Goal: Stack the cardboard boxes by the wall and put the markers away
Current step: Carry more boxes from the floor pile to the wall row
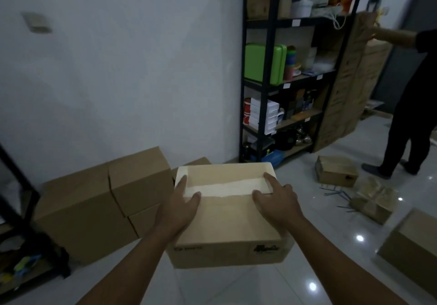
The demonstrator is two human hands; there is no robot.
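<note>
The plain brown cardboard box (227, 219) with a pale taped top is in front of me above the white tiled floor (236, 285), near the brown boxes (99, 198) along the wall. My left hand (182, 207) and right hand (276, 200) lie flat on its lid, fingers straight and slightly spread. Its front face bears a small dark logo and a black scrawl, both too blurred to read.
</note>
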